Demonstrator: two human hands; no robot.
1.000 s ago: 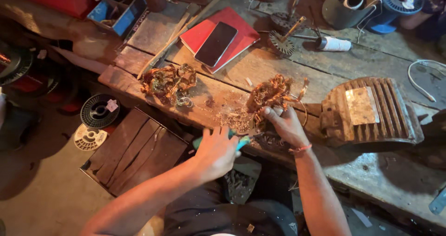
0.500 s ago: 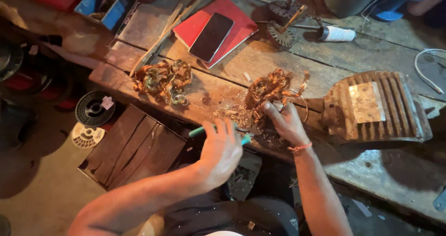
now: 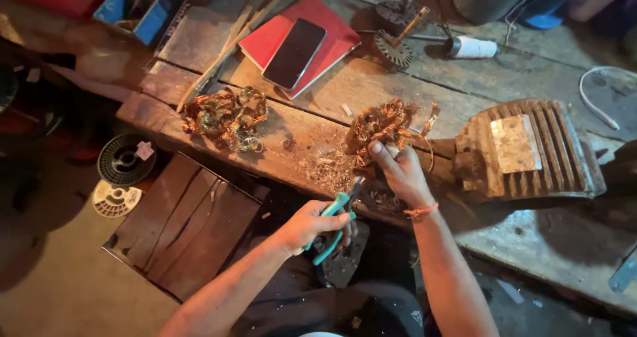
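Now left hand (image 3: 312, 225) grips teal-handled pliers (image 3: 338, 217), nose up toward copper wire tangle (image 3: 379, 126); right hand (image 3: 398, 171) clutches tangle. Second wire clump (image 3: 224, 117) well left.

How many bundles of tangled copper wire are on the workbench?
2. One bundle lies loose at the bench's left edge; the other is under the right hand, beside the ribbed metal housing. More may be hidden.
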